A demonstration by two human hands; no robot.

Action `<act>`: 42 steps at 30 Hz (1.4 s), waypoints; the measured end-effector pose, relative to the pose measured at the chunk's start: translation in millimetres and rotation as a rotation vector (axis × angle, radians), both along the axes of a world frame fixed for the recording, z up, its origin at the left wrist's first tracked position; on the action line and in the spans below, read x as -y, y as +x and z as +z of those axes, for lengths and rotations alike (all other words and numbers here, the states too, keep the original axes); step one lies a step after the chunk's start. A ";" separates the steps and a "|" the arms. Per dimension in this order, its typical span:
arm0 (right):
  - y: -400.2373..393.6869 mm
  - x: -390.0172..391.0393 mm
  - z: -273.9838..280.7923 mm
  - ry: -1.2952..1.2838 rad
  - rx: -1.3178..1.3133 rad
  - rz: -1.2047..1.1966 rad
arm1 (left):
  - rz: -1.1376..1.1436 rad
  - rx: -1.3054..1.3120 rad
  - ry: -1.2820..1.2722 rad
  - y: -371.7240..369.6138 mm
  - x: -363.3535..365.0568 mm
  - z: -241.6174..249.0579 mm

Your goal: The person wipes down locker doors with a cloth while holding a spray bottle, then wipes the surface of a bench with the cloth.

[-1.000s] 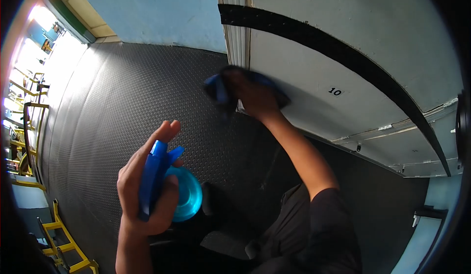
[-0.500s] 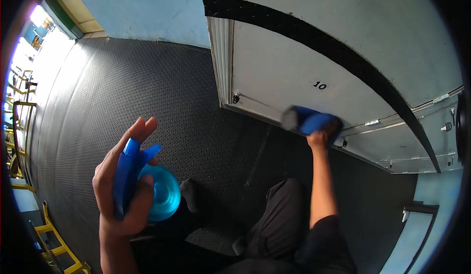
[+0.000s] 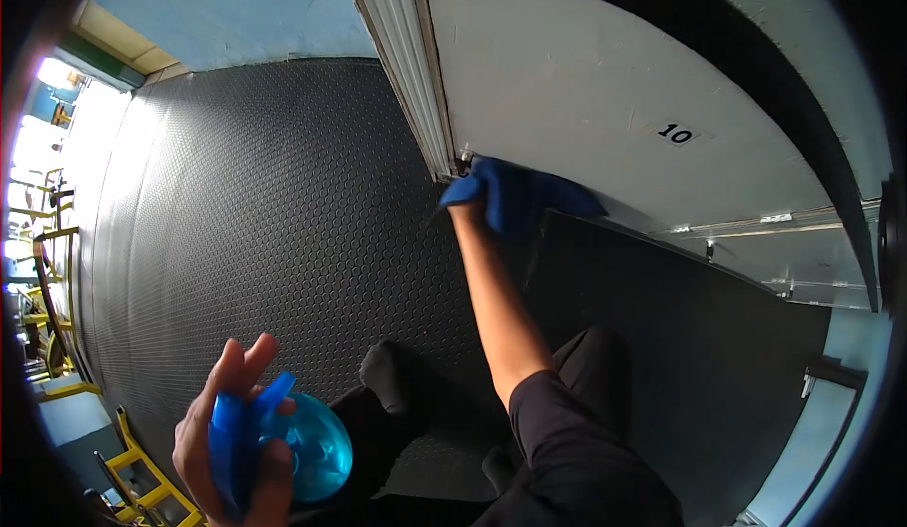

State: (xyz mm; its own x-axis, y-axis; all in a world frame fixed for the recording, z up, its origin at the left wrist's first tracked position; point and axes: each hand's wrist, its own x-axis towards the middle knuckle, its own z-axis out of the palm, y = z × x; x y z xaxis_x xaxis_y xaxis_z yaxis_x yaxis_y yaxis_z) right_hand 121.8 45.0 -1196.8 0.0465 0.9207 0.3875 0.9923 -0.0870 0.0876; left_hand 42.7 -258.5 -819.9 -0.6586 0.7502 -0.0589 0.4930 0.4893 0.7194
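Observation:
My left hand (image 3: 272,489) is wrapped around a blue-headed spray bottle (image 3: 323,447) with a clear turquoise body, low on the left. Two of its fingers stick up past the trigger. Stretched forward, my right hand (image 3: 463,210) grips a dark blue cloth (image 3: 515,196) at the lower edge of a pale grey locker door (image 3: 576,83) marked 10. The cloth bunches beside the door's small lock (image 3: 463,162) at the left corner and trails to the right along the edge. Cloth partly hides the fingers of this hand.
Black textured rubber flooring (image 3: 274,196) spreads below the lockers. A black strip (image 3: 746,31) crosses the locker front. Yellow metal frames (image 3: 132,461) stand at far left, and a light blue wall (image 3: 236,8) rises behind. My socked foot (image 3: 383,376) rests on the floor.
My right hand has swept the cloth leftward along the door's lower edge, from near the right end to the lock corner. My left hand with the spray bottle sits lower in view.

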 end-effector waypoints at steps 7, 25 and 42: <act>-20.7 19.2 -43.1 0.093 -0.351 1.043 | 0.069 -0.021 -0.032 -5.2 15.5 -4.3; 387.8 39.8 75.2 -0.288 0.193 0.720 | -0.627 0.060 0.282 -15.9 -16.8 14.8; 184.1 172.5 418.0 0.420 -0.254 0.383 | -0.804 -0.394 0.633 -15.3 -74.3 -130.4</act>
